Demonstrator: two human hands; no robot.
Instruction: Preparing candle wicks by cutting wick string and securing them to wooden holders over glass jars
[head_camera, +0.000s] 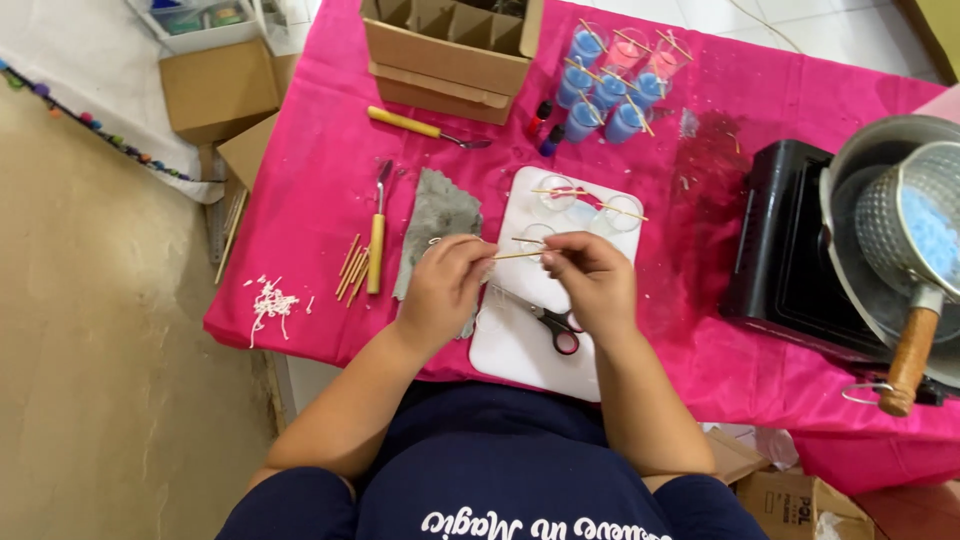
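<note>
Pinched at both ends between two bare hands: a thin wooden stick, long axis lying nearly level, running left to right between them. Left hand closed on the stick's left end, fingertips pressed together; right hand closed on the right end, about equally near. Held low above a white tray on a pink tablecloth. Just beyond the grip, away from the body, empty clear glasses on the tray, sticks laid across their rims. Nearer the body, scissors resting on the tray under the right wrist. Left of the tray, a grey cloth and loose sticks. Far back, blue-filled glasses.
</note>
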